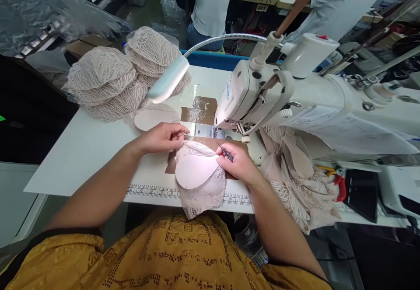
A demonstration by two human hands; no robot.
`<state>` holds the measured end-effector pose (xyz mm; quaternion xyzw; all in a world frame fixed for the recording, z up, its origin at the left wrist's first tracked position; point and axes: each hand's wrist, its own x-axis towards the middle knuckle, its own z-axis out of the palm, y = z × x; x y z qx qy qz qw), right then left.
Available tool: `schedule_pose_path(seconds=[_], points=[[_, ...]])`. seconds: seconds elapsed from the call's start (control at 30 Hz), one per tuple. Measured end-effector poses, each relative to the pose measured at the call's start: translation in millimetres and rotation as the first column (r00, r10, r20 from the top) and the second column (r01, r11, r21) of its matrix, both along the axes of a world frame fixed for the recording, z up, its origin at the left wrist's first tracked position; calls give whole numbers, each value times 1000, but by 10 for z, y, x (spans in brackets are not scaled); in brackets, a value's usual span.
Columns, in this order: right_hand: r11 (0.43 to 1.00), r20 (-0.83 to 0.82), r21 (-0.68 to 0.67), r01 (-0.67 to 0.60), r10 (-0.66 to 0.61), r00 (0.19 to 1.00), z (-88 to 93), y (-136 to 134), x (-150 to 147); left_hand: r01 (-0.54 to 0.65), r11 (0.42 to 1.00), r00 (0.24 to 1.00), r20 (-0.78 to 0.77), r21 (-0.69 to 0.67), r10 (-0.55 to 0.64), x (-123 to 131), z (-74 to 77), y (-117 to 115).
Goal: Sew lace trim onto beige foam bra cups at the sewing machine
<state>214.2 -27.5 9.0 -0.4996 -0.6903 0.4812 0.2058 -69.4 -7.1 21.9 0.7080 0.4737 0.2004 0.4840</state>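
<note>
A pale lace piece [203, 198] lies at the table's front edge, partly hanging over it. On top of it rests a smooth white teardrop-shaped pad [195, 171]. My left hand [164, 138] pinches the lace's upper left edge between thumb and fingers. At the upper right edge, my right hand [239, 164] is closed around small dark thread snips [225, 151], its thumb and fingertip also gripping the lace by the pad's tip. Just beyond both hands is the needle area of a white sewing machine [234, 93].
Stacked lace cups [101, 80] stand at the back left, with another white pad [154, 117] before them. A lamp head [169, 79] overhangs the table. Lace fabric [292, 167] is heaped right, beside red-handled pliers [340, 187] and a dark tablet [361, 193]. Two people work behind.
</note>
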Motion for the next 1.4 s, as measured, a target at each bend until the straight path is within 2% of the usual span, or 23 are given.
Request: schedule_pose_path(seconds=[0.17,0.3,0.37,0.43,0.5,0.53,0.6,0.63,0.7,0.77,0.83,0.87,0.93,1.0,1.1,1.23,1.4], points=[[999,79,29,-35,33,996,-15,7,26,-60,997,997,46,50,58,57,-28,-26],[998,107,37,-46,41,993,7,-7,34,-120,981,993,31,149,117,50,29,-55],[998,115,45,-53,48,992,22,-8,52,-172,948,984,0,268,178,7,98,-54],[995,137,63,-76,67,988,36,4,80,-211,888,961,-82,409,266,-61,172,-22],[991,191,123,-61,37,981,48,24,99,-219,839,911,-204,498,359,-141,223,55],[983,221,183,-30,-11,975,52,33,98,-210,834,881,-271,510,388,-181,233,110],[941,238,339,4,-90,967,51,38,58,-180,853,834,-384,490,397,-249,218,243],[912,218,410,-23,-73,973,46,30,19,-175,871,824,-415,460,385,-276,196,313],[842,194,499,-204,120,974,30,-10,-87,-203,906,832,-423,371,360,-311,136,436],[734,243,520,-438,364,899,19,-69,-191,-254,927,855,-384,278,349,-323,75,502],[657,320,480,-582,487,813,30,-120,-235,-270,942,883,-339,198,324,-317,30,489],[654,348,445,-611,502,792,46,-137,-223,-260,951,898,-320,168,302,-308,15,455],[718,382,362,-595,467,797,98,-146,-135,-244,967,943,-216,70,254,-282,3,351],[802,417,274,-531,398,817,159,-129,7,-217,973,976,-18,-74,217,-246,9,236],[865,436,179,-469,358,826,232,-91,200,-144,958,947,246,-247,205,-185,19,117],[901,336,115,-418,360,870,293,-65,260,-98,953,930,315,-287,191,-114,6,69],[961,116,176,-215,196,974,338,-22,102,16,955,925,368,-297,99,-57,23,29]])
